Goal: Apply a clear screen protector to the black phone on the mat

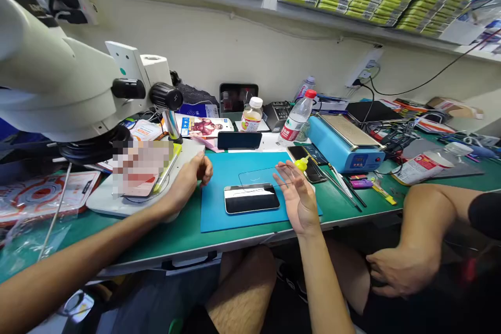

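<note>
Pinching glass (256,176) in right hand (298,195) at phone's (252,202) one o'clock — likely aligning, calling for level steadiness — with left hand (191,178) at ten, loosely curled, contents unclear.

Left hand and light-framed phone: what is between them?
In the head view, only a strip of blue mat lies between the left hand and the light-framed phone.

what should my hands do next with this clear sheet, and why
Probably bring the left hand to the free left end of the clear sheet: the right hand grips only the right end, the sheet looks offset from the phone on the mat, and the left shows no object.
</note>
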A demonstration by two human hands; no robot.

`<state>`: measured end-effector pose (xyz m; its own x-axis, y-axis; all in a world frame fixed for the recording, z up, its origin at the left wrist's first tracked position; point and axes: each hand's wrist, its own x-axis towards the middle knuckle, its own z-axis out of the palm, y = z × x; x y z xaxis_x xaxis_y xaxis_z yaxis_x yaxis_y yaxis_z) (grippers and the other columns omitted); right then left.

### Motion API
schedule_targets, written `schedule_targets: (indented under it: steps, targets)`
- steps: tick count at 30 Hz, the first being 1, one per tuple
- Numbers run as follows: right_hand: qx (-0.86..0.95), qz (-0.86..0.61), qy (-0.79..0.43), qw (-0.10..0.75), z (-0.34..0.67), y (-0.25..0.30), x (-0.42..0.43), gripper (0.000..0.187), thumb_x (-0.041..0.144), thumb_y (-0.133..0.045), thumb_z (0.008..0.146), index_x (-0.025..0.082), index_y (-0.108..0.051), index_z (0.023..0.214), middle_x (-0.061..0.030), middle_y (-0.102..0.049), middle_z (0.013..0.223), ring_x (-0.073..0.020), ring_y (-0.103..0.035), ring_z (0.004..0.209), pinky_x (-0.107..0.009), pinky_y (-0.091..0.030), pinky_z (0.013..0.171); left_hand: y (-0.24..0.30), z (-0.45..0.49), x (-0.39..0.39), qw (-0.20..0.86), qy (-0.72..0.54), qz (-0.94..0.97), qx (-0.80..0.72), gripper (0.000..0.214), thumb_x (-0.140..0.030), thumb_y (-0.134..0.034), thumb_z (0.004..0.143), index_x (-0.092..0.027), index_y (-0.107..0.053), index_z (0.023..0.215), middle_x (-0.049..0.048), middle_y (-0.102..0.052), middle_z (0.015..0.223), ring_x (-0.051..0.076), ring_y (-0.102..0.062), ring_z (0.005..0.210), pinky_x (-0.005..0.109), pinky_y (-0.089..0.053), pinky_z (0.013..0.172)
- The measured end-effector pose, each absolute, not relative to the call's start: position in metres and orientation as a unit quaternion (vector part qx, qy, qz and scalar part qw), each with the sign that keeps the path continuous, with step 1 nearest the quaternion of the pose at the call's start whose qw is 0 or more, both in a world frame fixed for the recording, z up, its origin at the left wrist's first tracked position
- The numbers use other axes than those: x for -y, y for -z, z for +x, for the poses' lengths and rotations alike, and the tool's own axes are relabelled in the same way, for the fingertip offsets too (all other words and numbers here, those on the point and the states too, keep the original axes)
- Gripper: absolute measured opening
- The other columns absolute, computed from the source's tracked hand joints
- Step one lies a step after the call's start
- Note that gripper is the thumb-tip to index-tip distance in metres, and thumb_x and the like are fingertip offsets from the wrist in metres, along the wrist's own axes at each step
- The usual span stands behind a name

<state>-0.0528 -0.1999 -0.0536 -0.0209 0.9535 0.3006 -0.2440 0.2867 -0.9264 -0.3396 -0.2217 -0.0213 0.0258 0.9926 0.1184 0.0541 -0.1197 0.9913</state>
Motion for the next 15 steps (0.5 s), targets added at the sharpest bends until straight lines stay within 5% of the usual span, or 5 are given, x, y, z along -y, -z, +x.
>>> schedule_targets:
  steps: [4, 10, 15]
  targets:
    - [0.502, -0.342, -0.499, 0.618, -0.0562, 0.0510, 0.2018, 0.052, 0.062, -0.068, 0.091, 0.026, -0.067, 0.129, -0.0123, -0.068, 0.137, -0.0320, -0.060, 0.134, -0.054, -0.051, 0.112, 0.0184, -0.3440, 0.2118, 0.627, -0.506, 0.423, -0.415, 0.047, -0.063, -0.032, 0.100, -0.023, -0.047, 0.079, -0.0033, -0.045, 0.063, 0.013, -0.046, 0.048, 0.025, -0.037, 0.041]
    - [0.512, -0.362, -0.494, 0.603, -0.0614, 0.0502, 0.2048, 0.054, 0.061, -0.074, 0.087, 0.025, -0.067, 0.127, -0.0129, -0.070, 0.134, -0.0321, -0.065, 0.127, -0.052, -0.052, 0.109, 0.0223, -0.3399, 0.2154, 0.593, -0.511, 0.453, -0.427, 0.033, -0.050, -0.063, 0.091, -0.020, -0.058, 0.105, 0.0068, -0.067, 0.104, 0.018, -0.068, 0.083, 0.027, -0.055, 0.061]
    - [0.511, -0.353, -0.494, 0.609, -0.0597, 0.0520, 0.2047, 0.056, 0.064, -0.071, 0.088, 0.025, -0.067, 0.128, -0.0119, -0.070, 0.134, -0.0310, -0.066, 0.126, -0.052, -0.051, 0.110, 0.0203, -0.3480, 0.2150, 0.710, -0.535, 0.284, -0.359, 0.045, -0.050, -0.036, 0.102, -0.019, -0.061, 0.125, 0.0141, -0.067, 0.126, 0.021, -0.070, 0.094, 0.033, -0.060, 0.070]
